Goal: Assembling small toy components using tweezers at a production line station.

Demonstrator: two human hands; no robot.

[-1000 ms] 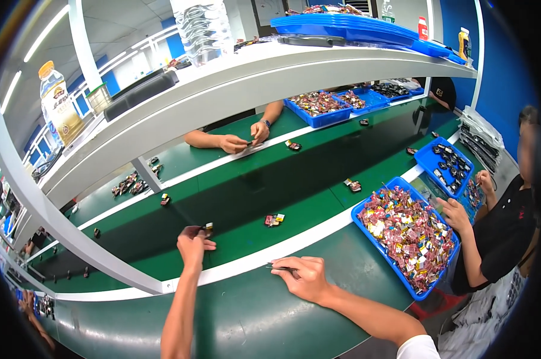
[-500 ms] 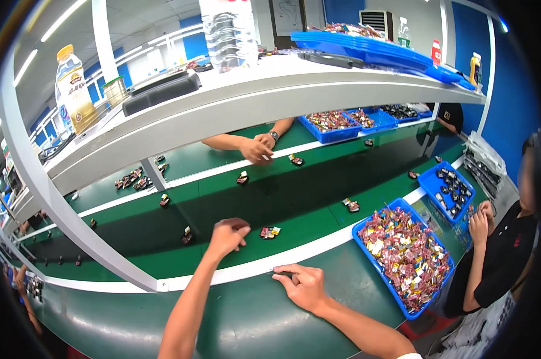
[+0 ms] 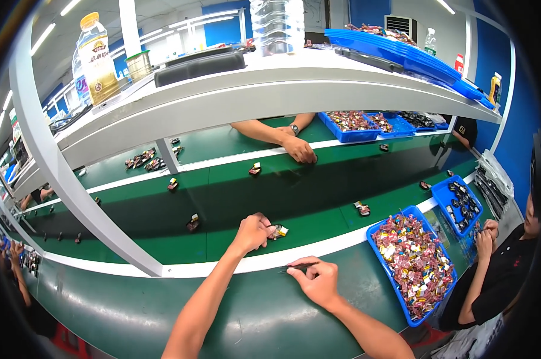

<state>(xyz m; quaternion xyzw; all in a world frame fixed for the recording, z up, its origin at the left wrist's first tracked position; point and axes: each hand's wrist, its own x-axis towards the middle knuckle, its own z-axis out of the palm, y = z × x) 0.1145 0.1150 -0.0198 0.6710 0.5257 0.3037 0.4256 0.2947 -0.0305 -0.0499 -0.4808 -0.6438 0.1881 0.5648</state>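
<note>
Small multicoloured parts [image 3: 282,231] on a green worktop [image 3: 327,226]

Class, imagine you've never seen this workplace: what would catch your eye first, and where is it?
Probably the blue tray heaped with small multicoloured pieces, on the right of the green bench. Next, the person's two hands near the centre: the left hand by a small part on the green belt, the right hand holding a thin dark tool above the bench.

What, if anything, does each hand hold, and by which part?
The right hand holds a thin dark tool behind its tip, which points left. The left hand is at a small part; whether it grips cannot be told.
</note>
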